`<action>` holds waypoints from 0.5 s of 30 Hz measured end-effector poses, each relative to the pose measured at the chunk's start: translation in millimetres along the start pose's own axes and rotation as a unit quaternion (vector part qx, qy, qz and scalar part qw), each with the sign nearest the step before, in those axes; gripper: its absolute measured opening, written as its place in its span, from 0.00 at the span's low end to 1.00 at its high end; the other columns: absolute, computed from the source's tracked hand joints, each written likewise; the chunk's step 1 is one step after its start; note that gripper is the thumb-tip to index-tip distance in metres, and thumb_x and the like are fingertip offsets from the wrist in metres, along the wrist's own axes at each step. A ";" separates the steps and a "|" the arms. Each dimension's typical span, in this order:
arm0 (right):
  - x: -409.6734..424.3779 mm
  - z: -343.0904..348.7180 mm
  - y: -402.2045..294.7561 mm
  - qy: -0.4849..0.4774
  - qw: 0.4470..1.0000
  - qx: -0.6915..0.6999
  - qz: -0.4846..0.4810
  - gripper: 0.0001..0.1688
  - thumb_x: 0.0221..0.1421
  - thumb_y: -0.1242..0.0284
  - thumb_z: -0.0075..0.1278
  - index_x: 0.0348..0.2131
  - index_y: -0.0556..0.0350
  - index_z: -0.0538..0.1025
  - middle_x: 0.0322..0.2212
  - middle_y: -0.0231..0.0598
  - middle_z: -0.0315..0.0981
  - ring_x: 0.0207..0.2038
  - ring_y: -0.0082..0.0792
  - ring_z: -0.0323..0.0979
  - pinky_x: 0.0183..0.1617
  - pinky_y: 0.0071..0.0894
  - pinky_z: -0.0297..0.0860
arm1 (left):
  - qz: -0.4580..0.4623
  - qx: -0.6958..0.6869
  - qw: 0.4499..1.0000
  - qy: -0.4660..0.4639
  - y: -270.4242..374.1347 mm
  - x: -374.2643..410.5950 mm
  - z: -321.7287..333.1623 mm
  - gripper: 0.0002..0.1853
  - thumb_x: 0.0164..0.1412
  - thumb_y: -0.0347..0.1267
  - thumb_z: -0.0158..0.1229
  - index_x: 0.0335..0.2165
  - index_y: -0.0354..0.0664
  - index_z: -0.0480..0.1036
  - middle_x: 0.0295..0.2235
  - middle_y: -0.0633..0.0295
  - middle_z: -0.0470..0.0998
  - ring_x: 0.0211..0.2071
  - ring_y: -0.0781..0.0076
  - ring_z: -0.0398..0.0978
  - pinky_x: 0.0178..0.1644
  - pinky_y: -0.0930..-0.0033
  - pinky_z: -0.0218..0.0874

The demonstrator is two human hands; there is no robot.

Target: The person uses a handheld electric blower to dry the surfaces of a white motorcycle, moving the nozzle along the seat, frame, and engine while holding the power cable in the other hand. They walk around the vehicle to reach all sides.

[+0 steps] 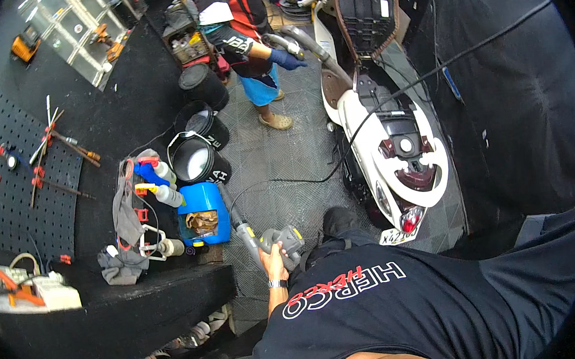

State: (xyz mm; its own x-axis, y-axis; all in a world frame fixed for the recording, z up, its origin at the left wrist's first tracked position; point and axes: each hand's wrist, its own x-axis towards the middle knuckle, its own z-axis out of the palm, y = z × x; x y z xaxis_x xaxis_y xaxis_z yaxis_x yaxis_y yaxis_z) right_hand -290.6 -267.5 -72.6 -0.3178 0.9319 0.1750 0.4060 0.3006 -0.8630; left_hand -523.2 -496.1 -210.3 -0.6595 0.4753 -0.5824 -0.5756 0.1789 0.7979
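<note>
My left hand (275,262) is wrapped around the handle of a grey handheld blower (285,241) with yellow buttons. The blower's long tube (243,229) slants forward and left, its dark end beside a blue plastic bin (202,193) with crumpled brown paper inside. My right hand is out of view; only the dark sleeve on that side shows, reaching to the right rim. Ahead and to the right stands a white motor scooter (366,136), rear end towards me. Its seat (367,11) is tipped up, baring the compartment beneath.
A person (244,34) stands beyond, a blue-gloved hand (287,59) at a grey tool near the scooter. A black cable (412,86) crosses above the scooter. Black buckets (191,159), spray bottles (168,194) and a pegboard (14,167) line the left. Grey tiles (285,154) cover the floor.
</note>
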 end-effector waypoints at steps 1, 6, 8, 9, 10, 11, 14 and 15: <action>0.2 12.2 6.1 -0.003 1.000 0.011 0.011 0.21 0.45 0.66 0.60 0.37 0.60 0.73 0.30 0.34 0.68 0.28 0.23 0.65 0.31 0.24 0.63 | 0.000 0.013 1.000 0.010 8.2 4.0 -7.1 0.26 0.53 0.22 0.55 0.51 0.41 0.60 0.29 0.62 0.73 0.18 0.78 0.67 0.20 0.76 0.61; 36.0 -31.3 13.9 0.125 0.991 -0.026 0.044 0.23 0.43 0.65 0.62 0.37 0.60 0.72 0.30 0.34 0.68 0.28 0.23 0.64 0.31 0.24 0.63 | -0.045 0.018 0.998 -0.028 23.3 49.4 12.5 0.23 0.53 0.22 0.55 0.49 0.40 0.62 0.27 0.64 0.73 0.18 0.78 0.67 0.20 0.75 0.62; 63.3 -63.3 6.4 0.204 0.978 -0.039 0.022 0.24 0.43 0.65 0.62 0.37 0.60 0.72 0.30 0.34 0.68 0.28 0.22 0.64 0.31 0.23 0.62 | -0.027 0.015 0.999 -0.022 28.9 77.3 28.0 0.22 0.53 0.23 0.56 0.47 0.40 0.63 0.26 0.64 0.72 0.18 0.78 0.67 0.20 0.75 0.61; 79.1 -82.9 -3.8 0.247 0.968 -0.044 -0.001 0.24 0.42 0.65 0.63 0.37 0.60 0.72 0.30 0.34 0.68 0.28 0.22 0.64 0.31 0.23 0.62 | -0.015 -0.001 1.000 -0.009 36.1 89.5 36.6 0.20 0.53 0.23 0.57 0.46 0.40 0.64 0.26 0.64 0.72 0.19 0.79 0.67 0.20 0.75 0.61; 95.7 -104.9 -18.3 0.291 0.955 -0.050 -0.032 0.24 0.42 0.65 0.63 0.37 0.60 0.72 0.30 0.34 0.67 0.28 0.22 0.64 0.31 0.23 0.62 | -0.008 0.019 1.000 -0.016 45.2 105.2 43.0 0.19 0.52 0.23 0.57 0.44 0.40 0.64 0.27 0.65 0.72 0.19 0.79 0.68 0.20 0.75 0.61; 110.5 -128.6 -36.7 0.333 0.939 -0.052 -0.074 0.25 0.42 0.65 0.63 0.37 0.60 0.72 0.30 0.34 0.67 0.28 0.22 0.64 0.31 0.23 0.62 | -0.010 0.018 1.000 -0.013 56.3 116.8 52.3 0.20 0.52 0.25 0.58 0.45 0.40 0.64 0.27 0.64 0.72 0.19 0.79 0.68 0.21 0.75 0.61; 157.6 -168.8 -93.7 0.394 0.898 -0.024 -0.196 0.26 0.41 0.65 0.64 0.37 0.60 0.72 0.30 0.33 0.67 0.28 0.22 0.64 0.31 0.23 0.62 | 0.033 0.061 0.997 -0.041 85.8 156.3 76.8 0.29 0.52 0.29 0.64 0.50 0.34 0.61 0.39 0.58 0.73 0.27 0.78 0.71 0.25 0.77 0.65; 180.9 -162.2 -125.3 0.375 0.897 -0.011 -0.231 0.26 0.40 0.65 0.64 0.37 0.60 0.71 0.31 0.33 0.67 0.28 0.22 0.64 0.31 0.23 0.62 | 0.019 0.084 0.996 -0.031 99.5 161.6 86.5 0.31 0.53 0.30 0.65 0.51 0.33 0.60 0.41 0.55 0.72 0.30 0.77 0.72 0.26 0.78 0.66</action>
State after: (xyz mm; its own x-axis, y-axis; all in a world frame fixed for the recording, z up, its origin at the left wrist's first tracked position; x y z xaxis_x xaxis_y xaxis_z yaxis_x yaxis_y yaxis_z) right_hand -260.1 -103.6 144.0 0.2071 0.5781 0.7893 0.3984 0.6870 -0.6077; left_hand -645.2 -327.0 -211.6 -0.6449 0.5357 -0.5452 -0.4589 0.2991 0.8367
